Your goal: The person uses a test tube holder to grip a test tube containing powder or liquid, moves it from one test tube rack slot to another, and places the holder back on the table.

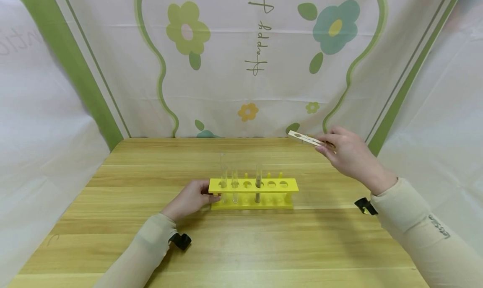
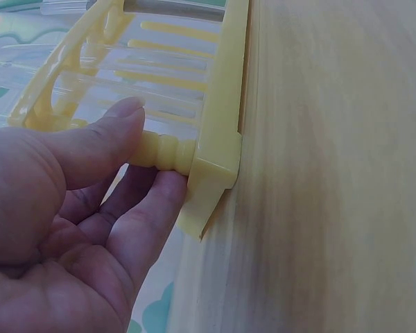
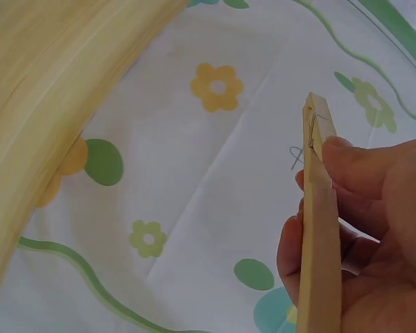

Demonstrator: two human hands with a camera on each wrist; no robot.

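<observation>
A yellow test tube rack (image 1: 241, 190) stands on the wooden table. My left hand (image 1: 190, 200) holds its left end; in the left wrist view, thumb and fingers pinch the ridged end post (image 2: 170, 151). Two clear test tubes stand upright at the rack's left, one (image 1: 224, 173) beside the other (image 1: 235, 173). A third test tube (image 1: 258, 184), with dark grey contents, is right of the middle. Raised over the table's far right, my right hand (image 1: 351, 154) grips a wooden test tube clamp (image 1: 305, 138). Its metal spring (image 3: 313, 130) shows near the thumb, with nothing in the clamp's far end.
Short yellow pegs (image 1: 280, 175) rise along the rack's back. Behind the wooden table (image 1: 264, 246) hangs a white curtain (image 1: 226, 78) with flowers and green lines, and pale sheets flank both sides. Black straps (image 1: 181, 241) sit at the sleeve cuffs.
</observation>
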